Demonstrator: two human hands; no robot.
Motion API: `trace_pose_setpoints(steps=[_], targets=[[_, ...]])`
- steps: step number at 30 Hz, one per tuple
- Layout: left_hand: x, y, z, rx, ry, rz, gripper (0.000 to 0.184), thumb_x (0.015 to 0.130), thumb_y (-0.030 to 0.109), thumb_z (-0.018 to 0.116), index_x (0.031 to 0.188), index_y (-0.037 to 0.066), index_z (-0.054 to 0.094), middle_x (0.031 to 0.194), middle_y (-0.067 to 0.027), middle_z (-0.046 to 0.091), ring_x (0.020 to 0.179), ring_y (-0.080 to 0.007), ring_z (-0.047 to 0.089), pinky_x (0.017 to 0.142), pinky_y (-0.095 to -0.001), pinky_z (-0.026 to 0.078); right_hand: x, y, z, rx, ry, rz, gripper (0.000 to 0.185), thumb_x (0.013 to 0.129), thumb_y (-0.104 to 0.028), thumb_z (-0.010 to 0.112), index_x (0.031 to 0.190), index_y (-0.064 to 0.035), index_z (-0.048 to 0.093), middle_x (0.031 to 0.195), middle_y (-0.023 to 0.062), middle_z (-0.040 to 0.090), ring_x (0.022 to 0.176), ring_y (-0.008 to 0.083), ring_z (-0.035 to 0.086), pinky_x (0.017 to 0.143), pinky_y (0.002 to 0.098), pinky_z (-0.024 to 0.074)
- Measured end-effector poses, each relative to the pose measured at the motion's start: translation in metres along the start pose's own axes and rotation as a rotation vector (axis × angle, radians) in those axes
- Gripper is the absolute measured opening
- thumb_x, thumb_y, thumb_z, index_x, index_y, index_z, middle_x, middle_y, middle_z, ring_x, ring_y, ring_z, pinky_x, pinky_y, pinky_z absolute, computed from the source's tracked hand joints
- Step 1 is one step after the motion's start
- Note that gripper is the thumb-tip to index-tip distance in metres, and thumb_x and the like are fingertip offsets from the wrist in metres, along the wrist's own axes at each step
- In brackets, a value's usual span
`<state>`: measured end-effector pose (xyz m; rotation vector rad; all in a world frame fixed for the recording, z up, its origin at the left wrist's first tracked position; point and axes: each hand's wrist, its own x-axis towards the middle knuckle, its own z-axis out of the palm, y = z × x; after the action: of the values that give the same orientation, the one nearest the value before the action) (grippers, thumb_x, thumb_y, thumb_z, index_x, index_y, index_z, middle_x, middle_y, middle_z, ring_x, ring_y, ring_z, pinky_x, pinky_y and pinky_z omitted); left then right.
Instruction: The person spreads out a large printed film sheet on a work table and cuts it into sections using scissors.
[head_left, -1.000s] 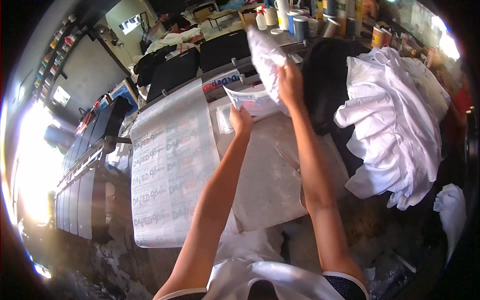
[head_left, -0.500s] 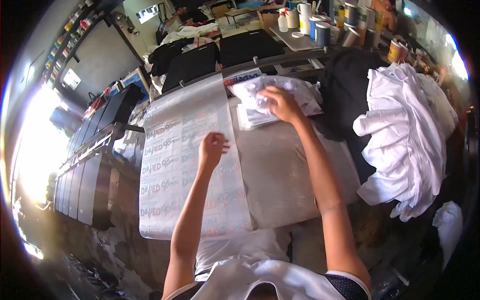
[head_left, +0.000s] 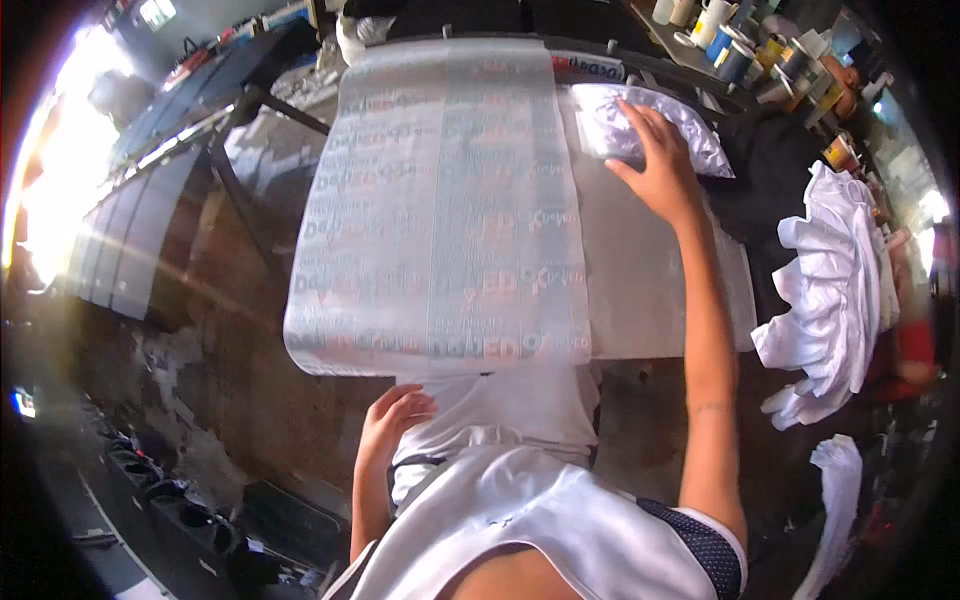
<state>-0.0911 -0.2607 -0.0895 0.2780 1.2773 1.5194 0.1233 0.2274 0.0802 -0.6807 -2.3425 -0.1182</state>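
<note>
My right hand (head_left: 655,165) reaches forward with its fingers spread over a shiny white plastic packet (head_left: 700,135), the fingertips resting on or just above it. Contact is hard to tell. My left hand (head_left: 395,415) is low by my waist, beside the white shirt I wear, fingers loosely bent and holding nothing visible. A long translucent printed sheet (head_left: 440,210) with rows of repeated lettering lies on the table and curls down at its near edge. Right of it, a plain greyish sheet or board (head_left: 650,270) extends under my right forearm.
Crumpled white fabric (head_left: 825,280) hangs at the right, beside dark cloth (head_left: 765,170). Cans and bottles (head_left: 735,60) crowd a shelf at the upper right. A metal frame (head_left: 235,170) stands at the left. A strip of white cloth (head_left: 835,500) hangs lower right.
My left hand has dropped from above the printed sheet to my waist. The right hand stays at the packet, its fingers now more spread. My view has tilted down and shifted.
</note>
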Motion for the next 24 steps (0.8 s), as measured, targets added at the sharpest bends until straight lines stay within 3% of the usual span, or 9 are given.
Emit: trace_pose_setpoints(steps=[2, 4, 5, 9, 10, 13, 15, 22, 24], targets=[[0.017, -0.030, -0.006, -0.180, -0.131, -0.023, 0.047, 0.105, 0.022, 0.061, 0.141, -0.007, 0.050, 0.130, -0.0240, 0.064, 0.124, -0.0341, 0.065, 0.107, -0.0466, 0.053, -0.023, -0.048, -0.018, 0.096, 0.059, -0.023, 0.061, 0.086, -0.020, 0.082, 0.142, -0.0121, 0.058, 0.136, 0.0154, 0.061, 0.123, 0.0311, 0.060, 0.104, 0.0441, 0.0484], [0.045, -0.064, -0.020, -0.303, -0.206, 0.006, 0.050, 0.105, 0.021, 0.059, 0.145, -0.006, 0.045, 0.140, -0.0265, 0.058, 0.133, -0.0355, 0.058, 0.115, -0.0496, 0.047, -0.050, -0.081, -0.030, 0.536, -0.164, 0.458, 0.034, 0.094, -0.017, 0.076, 0.125, -0.0051, 0.066, 0.115, 0.0113, 0.070, 0.103, 0.0214, 0.068, 0.089, 0.0357, 0.0555], [0.069, -0.090, -0.033, -0.467, -0.261, -0.032, 0.051, 0.105, 0.020, 0.058, 0.146, -0.005, 0.042, 0.148, -0.0259, 0.050, 0.140, -0.0360, 0.050, 0.120, -0.0510, 0.040, -0.066, -0.084, -0.023, 0.603, -0.164, 0.510, 0.027, 0.096, -0.018, 0.073, 0.118, -0.0030, 0.068, 0.106, 0.0095, 0.072, 0.096, 0.0182, 0.069, 0.083, 0.0328, 0.0558], [0.112, -0.116, -0.021, -0.611, -0.266, -0.151, 0.051, 0.103, 0.018, 0.056, 0.147, -0.001, 0.039, 0.160, -0.0201, 0.038, 0.150, -0.0347, 0.036, 0.127, -0.0514, 0.028, -0.121, -0.090, 0.017, 0.584, -0.213, 0.694, 0.022, 0.099, -0.019, 0.071, 0.111, -0.0004, 0.070, 0.097, 0.0075, 0.075, 0.090, 0.0151, 0.072, 0.079, 0.0284, 0.0556], [0.124, -0.124, -0.018, -0.610, -0.277, -0.154, 0.051, 0.103, 0.018, 0.056, 0.147, -0.001, 0.039, 0.160, -0.0201, 0.038, 0.150, -0.0347, 0.036, 0.127, -0.0514, 0.028, -0.130, -0.095, 0.022, 0.611, -0.168, 0.697, 0.022, 0.098, -0.018, 0.071, 0.111, -0.0004, 0.070, 0.097, 0.0076, 0.075, 0.090, 0.0150, 0.072, 0.079, 0.0284, 0.0557], [0.141, -0.137, -0.005, 0.142, -0.259, 0.168, 0.045, 0.103, 0.017, 0.057, 0.144, 0.004, 0.045, 0.155, -0.0161, 0.045, 0.145, -0.0334, 0.042, 0.123, -0.0513, 0.034, -0.142, -0.102, 0.034, 0.639, -0.109, 0.725, 0.021, 0.096, -0.016, 0.072, 0.110, -0.0004, 0.069, 0.097, 0.0076, 0.075, 0.089, 0.0147, 0.071, 0.079, 0.0290, 0.0560], [0.162, -0.131, 0.015, -0.523, -0.191, -0.075, 0.045, 0.103, 0.021, 0.058, 0.145, 0.008, 0.048, 0.150, -0.0137, 0.050, 0.137, -0.0332, 0.049, 0.119, -0.0531, 0.039, -0.141, -0.105, 0.039, 0.614, -0.062, 0.710, 0.021, 0.096, -0.015, 0.072, 0.110, -0.0008, 0.069, 0.096, 0.0070, 0.073, 0.084, 0.0145, 0.069, 0.078, 0.0297, 0.0556], [0.185, -0.143, 0.066, -1.027, -0.070, -0.099, 0.051, 0.104, 0.048, 0.050, 0.141, 0.012, 0.054, 0.141, -0.0104, 0.059, 0.128, -0.0336, 0.055, 0.113, -0.0531, 0.044, -0.146, -0.108, 0.058, 0.519, 0.079, 0.581, 0.015, 0.092, -0.006, 0.073, 0.107, -0.0031, 0.072, 0.092, 0.0053, 0.063, 0.077, 0.0141, 0.059, 0.072, 0.0295, 0.0523], [0.177, -0.147, 0.053, -1.131, -0.212, -0.119, 0.055, 0.105, 0.052, 0.045, 0.143, 0.013, 0.053, 0.142, -0.0107, 0.058, 0.131, -0.0330, 0.053, 0.114, -0.0539, 0.043, -0.149, -0.107, 0.058, 0.533, 0.079, 0.598, 0.013, 0.094, -0.007, 0.072, 0.106, -0.0029, 0.072, 0.092, 0.0042, 0.064, 0.076, 0.0129, 0.059, 0.071, 0.0284, 0.0512]])
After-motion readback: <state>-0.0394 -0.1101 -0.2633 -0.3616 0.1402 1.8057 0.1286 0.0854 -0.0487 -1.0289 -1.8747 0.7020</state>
